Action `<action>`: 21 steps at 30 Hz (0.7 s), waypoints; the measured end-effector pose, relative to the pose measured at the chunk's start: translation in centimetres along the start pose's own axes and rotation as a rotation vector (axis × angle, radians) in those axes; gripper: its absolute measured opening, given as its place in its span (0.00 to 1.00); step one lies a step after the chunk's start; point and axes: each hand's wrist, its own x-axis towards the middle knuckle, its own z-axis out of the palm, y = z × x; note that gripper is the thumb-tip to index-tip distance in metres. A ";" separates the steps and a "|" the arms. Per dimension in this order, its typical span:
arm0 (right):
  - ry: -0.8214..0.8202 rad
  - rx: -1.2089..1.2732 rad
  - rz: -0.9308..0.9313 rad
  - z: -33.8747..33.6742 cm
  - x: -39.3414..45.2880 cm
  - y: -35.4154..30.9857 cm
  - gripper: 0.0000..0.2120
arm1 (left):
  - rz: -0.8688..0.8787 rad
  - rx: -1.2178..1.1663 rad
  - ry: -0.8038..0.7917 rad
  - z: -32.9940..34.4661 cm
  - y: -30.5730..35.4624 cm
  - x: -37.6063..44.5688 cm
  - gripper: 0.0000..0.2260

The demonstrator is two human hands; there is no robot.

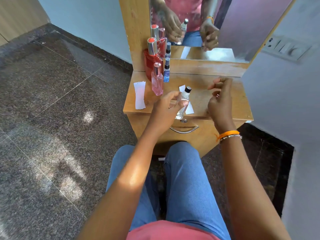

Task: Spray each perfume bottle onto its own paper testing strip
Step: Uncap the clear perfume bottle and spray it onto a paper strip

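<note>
Wooden desk [199,99] under mirror; spare strips [140,94] stacked left. Left hand [166,106] grip wrapped clear bottle [183,101], tilted over strip [189,108] for aiming. Right hand [220,101] hovered, fingers loosely curled, empty.

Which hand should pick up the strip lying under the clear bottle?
Right, probably. The left hand already grips the clear bottle above the strip; the right hand hangs beside it, and nothing clearly shows in its fingers.

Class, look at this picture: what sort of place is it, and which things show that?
Probably a bedroom or dressing corner at home: a wooden dressing table with a mirror, perfume bottles standing at its left, and a wall switch plate.
</note>
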 end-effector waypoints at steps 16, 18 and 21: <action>-0.223 -0.001 -0.198 0.7 -3.4 -1.2 0.24 | 0.025 -0.120 -0.007 1.4 1.6 2.4 0.13; -0.201 -0.033 -0.198 0.6 -3.3 -0.9 0.25 | 0.006 -0.128 0.003 1.6 1.6 2.8 0.14; -0.158 -0.038 -0.190 -0.2 -3.2 -0.4 0.25 | -0.018 0.153 0.079 2.3 1.2 3.8 0.16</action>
